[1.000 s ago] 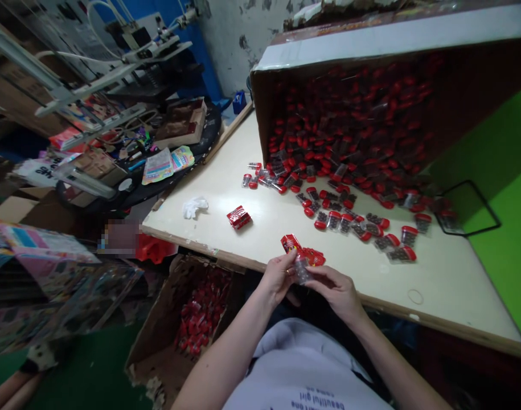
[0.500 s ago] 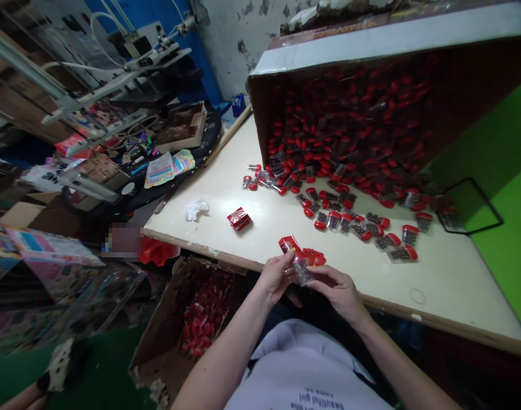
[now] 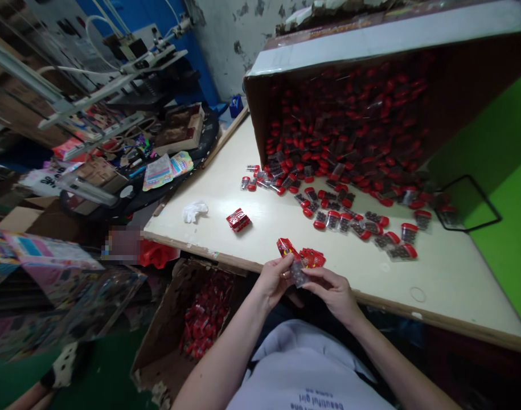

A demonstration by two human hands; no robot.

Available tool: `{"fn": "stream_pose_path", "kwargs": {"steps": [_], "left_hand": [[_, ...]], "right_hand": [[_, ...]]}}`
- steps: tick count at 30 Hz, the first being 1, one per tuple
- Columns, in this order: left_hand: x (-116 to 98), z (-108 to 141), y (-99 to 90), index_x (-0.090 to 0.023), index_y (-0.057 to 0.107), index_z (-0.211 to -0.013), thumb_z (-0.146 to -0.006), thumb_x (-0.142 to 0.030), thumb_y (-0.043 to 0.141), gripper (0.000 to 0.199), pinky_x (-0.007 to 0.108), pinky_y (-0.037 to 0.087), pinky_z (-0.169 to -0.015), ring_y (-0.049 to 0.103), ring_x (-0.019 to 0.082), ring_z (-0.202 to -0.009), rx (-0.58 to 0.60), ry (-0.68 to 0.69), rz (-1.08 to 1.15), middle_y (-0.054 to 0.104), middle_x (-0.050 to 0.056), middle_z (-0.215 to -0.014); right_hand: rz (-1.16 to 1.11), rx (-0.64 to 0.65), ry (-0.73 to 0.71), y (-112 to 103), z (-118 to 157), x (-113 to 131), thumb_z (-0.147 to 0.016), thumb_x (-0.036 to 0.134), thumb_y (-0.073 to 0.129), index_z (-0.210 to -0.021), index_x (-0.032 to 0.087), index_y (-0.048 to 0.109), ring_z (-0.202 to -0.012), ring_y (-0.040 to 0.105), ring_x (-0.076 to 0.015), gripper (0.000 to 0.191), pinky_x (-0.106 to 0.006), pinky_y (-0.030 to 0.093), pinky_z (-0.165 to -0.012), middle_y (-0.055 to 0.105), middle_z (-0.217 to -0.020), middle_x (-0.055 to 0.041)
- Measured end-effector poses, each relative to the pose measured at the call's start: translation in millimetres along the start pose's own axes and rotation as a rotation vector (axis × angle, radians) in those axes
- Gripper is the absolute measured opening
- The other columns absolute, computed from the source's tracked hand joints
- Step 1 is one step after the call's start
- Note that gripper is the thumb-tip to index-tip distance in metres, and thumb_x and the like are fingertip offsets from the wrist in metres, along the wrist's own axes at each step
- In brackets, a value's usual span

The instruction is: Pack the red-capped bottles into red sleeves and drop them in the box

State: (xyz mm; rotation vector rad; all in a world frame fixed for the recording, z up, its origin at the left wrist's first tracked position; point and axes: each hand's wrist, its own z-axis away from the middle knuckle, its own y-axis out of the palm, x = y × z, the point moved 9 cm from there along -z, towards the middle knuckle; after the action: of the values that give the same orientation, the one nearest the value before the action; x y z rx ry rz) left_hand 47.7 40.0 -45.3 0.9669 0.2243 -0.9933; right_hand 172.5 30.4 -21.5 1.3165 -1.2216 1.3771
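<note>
Near the table's front edge, my left hand [image 3: 278, 277] pinches a red printed card [image 3: 285, 247] together with a small clear packet [image 3: 299, 274] of dark pieces. My right hand [image 3: 332, 288] has its thumb and fingers closed on the packet's right side. Several red cards [image 3: 312, 258] lie on the table just behind my hands. Farther left sits a stack of red cards [image 3: 238, 220]. Many red-capped clear packets [image 3: 345, 131] fill a tipped carton [image 3: 255, 119], and some [image 3: 373, 226] are spread over the table in front of it.
Crumpled white tissue [image 3: 196, 212] and a rubber band [image 3: 418, 294] lie on the table [image 3: 456, 285]. A machine [image 3: 127, 74] stands at the left. Below the edge is a box of red packs [image 3: 206, 313]. A black wire frame [image 3: 469, 203] is at the right. Someone's hand [image 3: 64, 364] shows lower left.
Both hands have stayed close together on the packet and card, with only a slight shift. The view has moved a little. Nothing has been let go.
</note>
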Motion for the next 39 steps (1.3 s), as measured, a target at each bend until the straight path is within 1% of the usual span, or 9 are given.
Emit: {"fn": "stream_pose_path", "kwargs": {"steps": [3,7,11,15,20,23,30,35,39], "left_hand": [[-3.5,0.8,1.0,-0.007,0.067,-0.075,-0.065,-0.039,0.074,0.034,0.023,0.044,-0.059,0.042,0.005,-0.046,0.014,-0.003,-0.007,0.056,0.001,-0.055],[-8.9,0.7,4.3,-0.008,0.068,-0.077,-0.063,-0.04,0.075,0.035,0.027,0.047,-0.064,0.052,0.01,-0.055,-0.009,0.034,0.013,0.06,0.004,-0.062],[-12.1,0.9,7.7,-0.009,0.068,-0.083,-0.064,-0.035,0.075,0.033,0.026,0.046,-0.065,0.056,0.011,-0.062,-0.047,0.095,0.05,0.066,0.007,-0.074],[-9.1,2.0,8.2,-0.009,0.069,-0.085,-0.062,-0.032,0.076,0.034,0.025,0.045,-0.06,0.057,0.013,-0.062,-0.068,0.117,0.031,0.067,0.009,-0.077],[-8.6,3.2,-3.4,-0.009,0.069,-0.076,-0.056,-0.029,0.08,0.03,0.024,0.044,-0.063,0.059,0.012,-0.062,-0.173,0.148,0.004,0.068,0.008,-0.072],[-10.9,3.1,-5.3,-0.009,0.069,-0.075,-0.055,-0.029,0.08,0.031,0.024,0.044,-0.067,0.059,0.012,-0.064,-0.174,0.158,0.002,0.068,0.008,-0.073],[-7.8,5.1,3.8,-0.01,0.068,-0.08,-0.056,-0.032,0.08,0.034,0.023,0.043,-0.059,0.056,0.01,-0.059,-0.084,0.097,0.026,0.068,0.008,-0.075],[-8.9,6.2,4.5,-0.01,0.067,-0.077,-0.061,-0.041,0.075,0.036,0.024,0.044,-0.057,0.056,0.012,-0.059,-0.07,0.112,0.017,0.067,0.008,-0.074],[-10.6,6.5,-2.8,-0.01,0.066,-0.072,-0.059,-0.044,0.075,0.038,0.024,0.043,-0.055,0.057,0.012,-0.057,-0.127,0.131,-0.021,0.067,0.008,-0.071]], "right_hand": [[-0.099,0.014,0.075,4.5,-1.1,-5.5,-0.075,0.031,0.069,-0.098,0.025,0.069,-0.083,0.066,-0.021,0.024,-0.034,0.054,-0.078,0.071,-0.093,-0.0026],[-0.203,-0.014,0.121,6.9,-2.6,0.1,-0.074,0.031,0.069,-0.097,0.026,0.068,-0.087,0.066,-0.0208,0.024,-0.034,0.053,-0.081,0.07,-0.096,-0.0019],[-0.366,-0.015,0.2,17.0,-2.2,2.9,-0.076,0.037,0.067,-0.115,0.027,0.057,-0.1,0.062,-0.0226,0.041,-0.036,0.054,-0.081,0.063,-0.114,-0.006],[-0.386,-0.047,0.32,22.6,2.3,-10.4,-0.077,0.039,0.065,-0.107,0.02,0.059,-0.088,0.067,-0.0215,0.036,-0.034,0.056,-0.075,0.068,-0.101,-0.0083],[-0.141,-0.083,0.201,13.1,2.8,-4.4,-0.079,0.036,0.063,-0.107,0.021,0.06,-0.089,0.067,-0.0227,0.032,-0.037,0.055,-0.08,0.069,-0.101,-0.007],[-0.006,-0.111,0.131,8.7,1.4,3.8,-0.079,0.034,0.063,-0.108,0.025,0.062,-0.089,0.067,-0.0222,0.03,-0.036,0.054,-0.083,0.068,-0.104,-0.0054],[-0.447,-0.082,0.338,29.5,1.4,-11.9,-0.077,0.039,0.066,-0.101,0.018,0.059,-0.083,0.068,-0.0206,0.032,-0.032,0.057,-0.072,0.069,-0.094,-0.0069],[-0.434,-0.139,0.322,27.2,0.9,-13.4,-0.074,0.039,0.069,-0.096,0.018,0.058,-0.081,0.067,-0.0193,0.032,-0.033,0.056,-0.075,0.069,-0.091,-0.0062],[-0.375,-0.136,0.308,28.8,-0.7,-14.4,-0.074,0.043,0.068,-0.094,0.018,0.057,-0.08,0.068,-0.021,0.034,-0.036,0.057,-0.074,0.069,-0.089,-0.007]]}}
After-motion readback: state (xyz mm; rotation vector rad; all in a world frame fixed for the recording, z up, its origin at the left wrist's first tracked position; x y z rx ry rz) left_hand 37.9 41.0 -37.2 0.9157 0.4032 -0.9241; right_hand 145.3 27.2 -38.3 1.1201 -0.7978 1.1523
